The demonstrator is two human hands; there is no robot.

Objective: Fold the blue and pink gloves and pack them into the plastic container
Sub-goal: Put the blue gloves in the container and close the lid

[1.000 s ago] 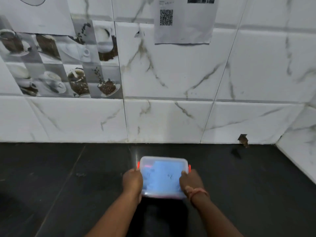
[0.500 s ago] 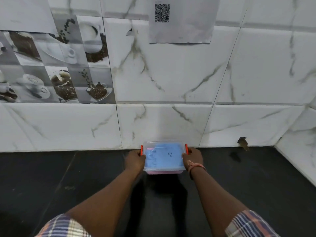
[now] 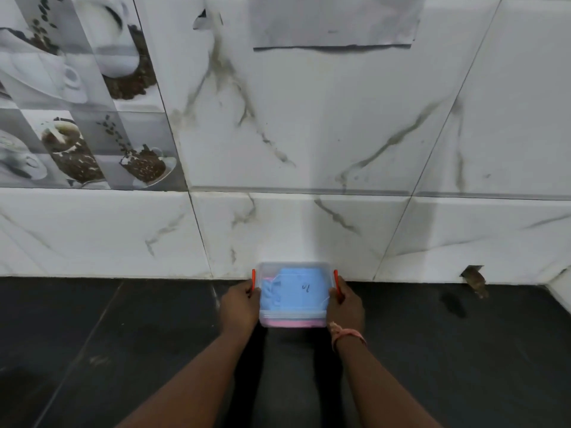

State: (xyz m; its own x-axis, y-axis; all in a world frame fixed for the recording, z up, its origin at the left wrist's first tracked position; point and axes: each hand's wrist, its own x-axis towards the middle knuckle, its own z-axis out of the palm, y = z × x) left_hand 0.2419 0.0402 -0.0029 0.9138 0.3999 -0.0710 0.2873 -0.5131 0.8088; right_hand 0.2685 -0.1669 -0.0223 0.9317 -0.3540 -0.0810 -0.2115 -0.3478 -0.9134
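A clear plastic container [image 3: 293,267] with a lid and orange side clips sits on the dark counter, its far side against the wall. Through the lid I see the folded blue glove [image 3: 296,290] on top. The pink glove [image 3: 293,322] shows as a strip along the container's near bottom edge. My left hand [image 3: 239,304] grips the left side by the orange clip, and my right hand [image 3: 346,305] grips the right side by the other clip. A pink thread band circles my right wrist.
The dark counter [image 3: 123,350] runs left and right of the container. A white marble-tiled wall [image 3: 309,134] rises right behind it, with coffee-picture tiles at upper left and a paper sheet [image 3: 333,23] above. A broken hole [image 3: 474,278] marks the wall base at right.
Both hands have pushed the closed container away from me across the counter until it rests against the wall. The view has tilted nearer the wall.
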